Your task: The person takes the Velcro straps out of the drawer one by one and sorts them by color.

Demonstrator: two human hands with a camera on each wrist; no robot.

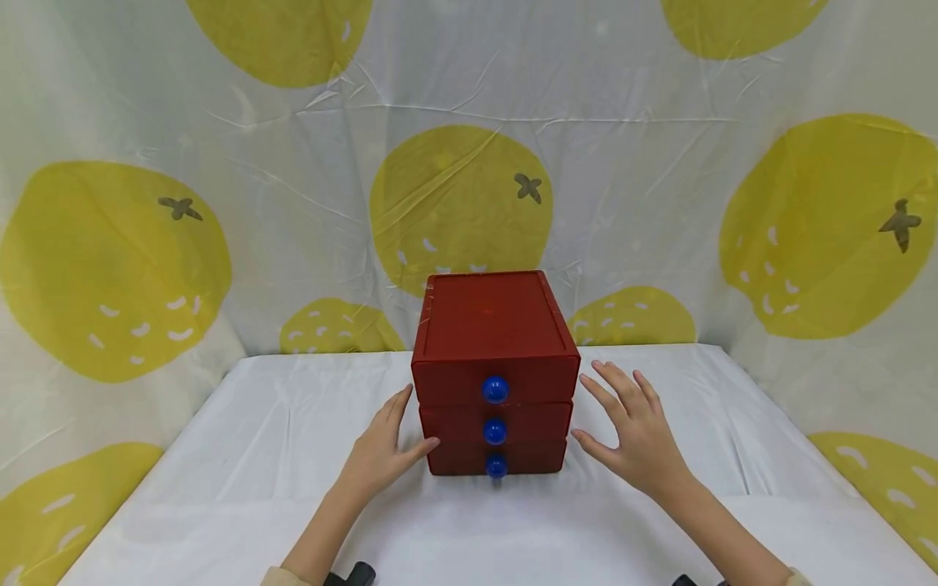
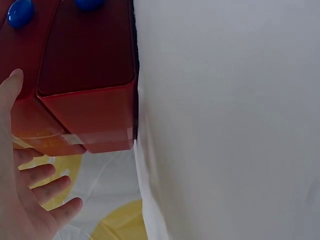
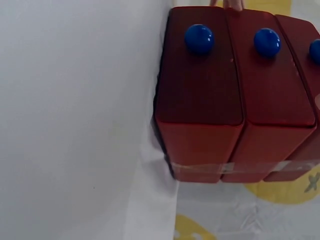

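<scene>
A red three-drawer box (image 1: 489, 317) stands upright on the white cloth, its front facing me. Each drawer front carries a round blue knob (image 1: 495, 390), and all three drawers look closed. My left hand (image 1: 377, 456) is at the box's left side, fingers extended and spread, thumb by the front left edge; contact is unclear. In the left wrist view that hand (image 2: 35, 200) has its fingers beside the box wall (image 2: 85, 117). To the right of the box my right hand (image 1: 645, 443) is spread, fingertips close to its side and holding nothing.
A white cloth (image 1: 220, 456) covers the table. Behind and at both sides hangs a pale curtain (image 1: 623, 187) with large yellow fruit prints. Clear tape (image 3: 200, 170) runs along the box's side. Dark wrist-gear parts (image 1: 361, 574) show at the bottom edge.
</scene>
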